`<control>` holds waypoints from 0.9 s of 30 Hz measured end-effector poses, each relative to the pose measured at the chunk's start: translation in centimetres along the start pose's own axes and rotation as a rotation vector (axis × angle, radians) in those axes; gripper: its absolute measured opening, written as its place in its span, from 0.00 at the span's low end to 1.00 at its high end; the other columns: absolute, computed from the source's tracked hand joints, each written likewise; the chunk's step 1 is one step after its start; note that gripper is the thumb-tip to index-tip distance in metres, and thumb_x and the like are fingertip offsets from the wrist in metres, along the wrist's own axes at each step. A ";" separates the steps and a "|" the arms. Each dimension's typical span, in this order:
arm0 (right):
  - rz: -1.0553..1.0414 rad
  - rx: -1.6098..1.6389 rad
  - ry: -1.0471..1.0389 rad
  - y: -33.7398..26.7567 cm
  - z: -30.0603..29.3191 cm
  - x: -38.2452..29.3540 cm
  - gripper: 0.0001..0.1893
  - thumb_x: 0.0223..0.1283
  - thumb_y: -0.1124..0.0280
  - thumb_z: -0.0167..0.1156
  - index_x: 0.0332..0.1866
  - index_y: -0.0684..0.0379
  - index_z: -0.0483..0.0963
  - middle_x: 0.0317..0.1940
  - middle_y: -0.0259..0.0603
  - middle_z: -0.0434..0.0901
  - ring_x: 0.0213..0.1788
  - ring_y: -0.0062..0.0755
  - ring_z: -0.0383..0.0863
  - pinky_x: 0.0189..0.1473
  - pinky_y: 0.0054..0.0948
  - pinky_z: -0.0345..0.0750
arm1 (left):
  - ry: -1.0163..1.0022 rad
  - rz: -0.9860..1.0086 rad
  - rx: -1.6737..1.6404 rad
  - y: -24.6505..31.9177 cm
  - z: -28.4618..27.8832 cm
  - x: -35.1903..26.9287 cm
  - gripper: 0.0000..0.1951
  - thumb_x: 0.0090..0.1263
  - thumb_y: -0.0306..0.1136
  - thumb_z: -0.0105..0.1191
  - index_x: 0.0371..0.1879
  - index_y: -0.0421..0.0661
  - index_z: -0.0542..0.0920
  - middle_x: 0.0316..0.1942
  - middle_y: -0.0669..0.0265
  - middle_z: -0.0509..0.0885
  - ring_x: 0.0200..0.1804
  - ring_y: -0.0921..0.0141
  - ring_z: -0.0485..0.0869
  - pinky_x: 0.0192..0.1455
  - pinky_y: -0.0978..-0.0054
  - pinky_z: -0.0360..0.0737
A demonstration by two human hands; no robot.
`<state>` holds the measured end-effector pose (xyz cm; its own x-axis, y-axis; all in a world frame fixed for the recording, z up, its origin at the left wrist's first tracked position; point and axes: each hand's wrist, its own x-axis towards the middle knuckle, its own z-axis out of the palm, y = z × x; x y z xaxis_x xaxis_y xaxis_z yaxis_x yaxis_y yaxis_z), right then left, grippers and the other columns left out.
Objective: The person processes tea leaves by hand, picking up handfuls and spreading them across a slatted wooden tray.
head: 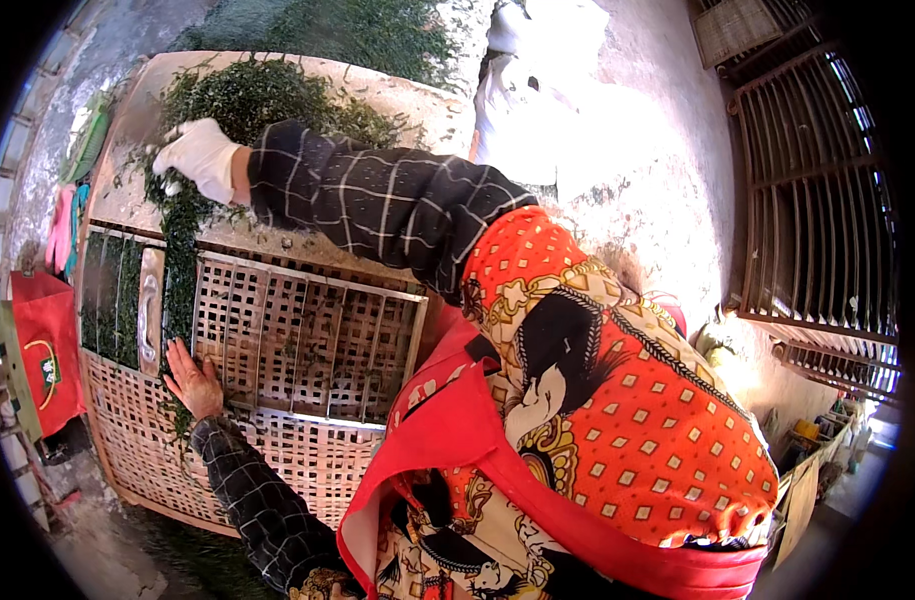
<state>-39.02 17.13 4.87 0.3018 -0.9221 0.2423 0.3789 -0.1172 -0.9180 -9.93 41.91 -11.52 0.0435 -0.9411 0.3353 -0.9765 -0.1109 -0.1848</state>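
Observation:
My right hand [198, 159], in a white glove, is over the left edge of a heap of shredded green leaves [258, 97] on a pale board [442, 124]. Its fingers look bent and blurred; whether they hold leaves cannot be told. My bare left hand [194, 381] lies with fingers apart by the lower end of a narrow strip of leaves [178, 277]. Just left of that strip is a wooden bar with a metal handle [151, 300]. A metal frame with thin rods [337, 345] rests on a woven lattice tray [307, 457]. More leaves [112, 300] lie under the rods left of the bar.
More green leaves [352, 34] lie beyond the board. At left are a red bag [48, 337], a green plastic basket [89, 142] and a pink glove or cloth [59, 229]. White sacks [513, 97] stand by the wall. A slatted rack [817, 187] is at right.

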 end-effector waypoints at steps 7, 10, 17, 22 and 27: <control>-0.301 -0.846 -0.104 5.8 -1.2 1.5 0.10 0.55 0.72 0.59 0.38 0.46 0.85 0.36 0.42 0.83 0.39 0.36 0.82 0.40 0.27 0.76 | -0.062 -0.017 0.011 1.2 -0.1 1.3 0.32 0.73 0.40 0.48 0.74 0.58 0.51 0.75 0.70 0.51 0.76 0.67 0.49 0.75 0.48 0.40; 0.098 -0.175 -0.015 6.2 1.5 1.0 0.06 0.49 0.75 0.65 0.34 0.60 0.82 0.32 0.42 0.83 0.33 0.33 0.81 0.36 0.29 0.76 | -0.081 -0.055 0.032 -0.6 -0.2 -0.5 0.32 0.73 0.40 0.48 0.74 0.57 0.51 0.75 0.68 0.51 0.76 0.66 0.49 0.75 0.49 0.40; 0.286 0.343 0.099 4.6 2.8 -0.2 0.13 0.37 0.82 0.70 0.32 0.61 0.78 0.26 0.40 0.79 0.27 0.30 0.76 0.30 0.32 0.72 | -0.043 -0.046 0.006 -0.1 -1.1 -0.7 0.33 0.71 0.37 0.52 0.73 0.55 0.54 0.75 0.66 0.53 0.75 0.66 0.51 0.74 0.49 0.42; 0.128 0.075 -0.055 5.1 1.8 0.3 0.12 0.38 0.78 0.72 0.31 0.64 0.78 0.28 0.40 0.80 0.28 0.33 0.77 0.31 0.33 0.73 | -0.059 -0.057 -0.010 0.8 -1.5 -0.1 0.34 0.70 0.37 0.52 0.74 0.55 0.53 0.75 0.66 0.52 0.76 0.65 0.50 0.74 0.49 0.41; 0.104 0.090 0.066 6.6 -0.1 2.0 0.12 0.39 0.81 0.70 0.32 0.65 0.77 0.26 0.40 0.78 0.28 0.33 0.78 0.28 0.35 0.74 | -0.070 -0.014 -0.091 2.2 -0.8 1.5 0.35 0.70 0.37 0.53 0.74 0.55 0.52 0.75 0.66 0.51 0.76 0.65 0.48 0.74 0.49 0.37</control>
<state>-36.02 14.47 -0.76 0.2865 -0.9501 0.1232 0.4263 0.0113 -0.9045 -12.19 40.48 -10.67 0.0689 -0.9599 0.2716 -0.9907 -0.0979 -0.0949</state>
